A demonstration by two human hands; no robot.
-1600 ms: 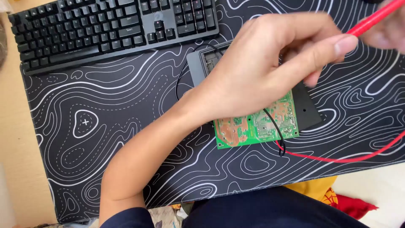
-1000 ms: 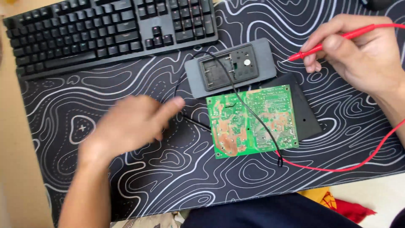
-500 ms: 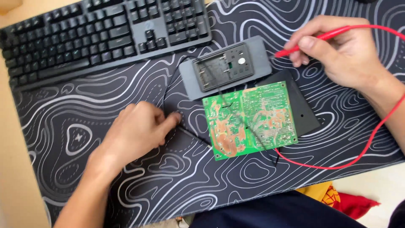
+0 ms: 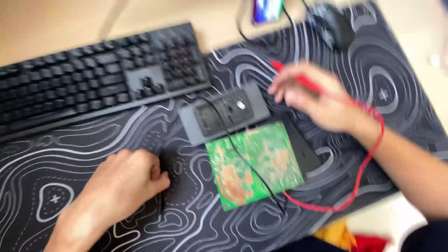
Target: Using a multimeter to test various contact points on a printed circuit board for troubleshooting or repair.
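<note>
1. a black desk mat (image 4: 93,154) with white contour lines covers the surface.
2. a black keyboard (image 4: 84,84) lies at its far left.
3. a green circuit board (image 4: 254,163) rests mid-mat, against a grey meter (image 4: 224,116).
4. the left hand (image 4: 123,184) is curled shut on the mat, left of the board.
5. the right hand (image 4: 317,100) pinches a red probe (image 4: 298,79) beyond the board.

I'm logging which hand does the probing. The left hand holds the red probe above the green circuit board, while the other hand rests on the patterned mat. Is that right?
Not quite: in the head view the right hand holds the red probe above the green circuit board. The left hand is the one resting on the patterned mat.
</note>
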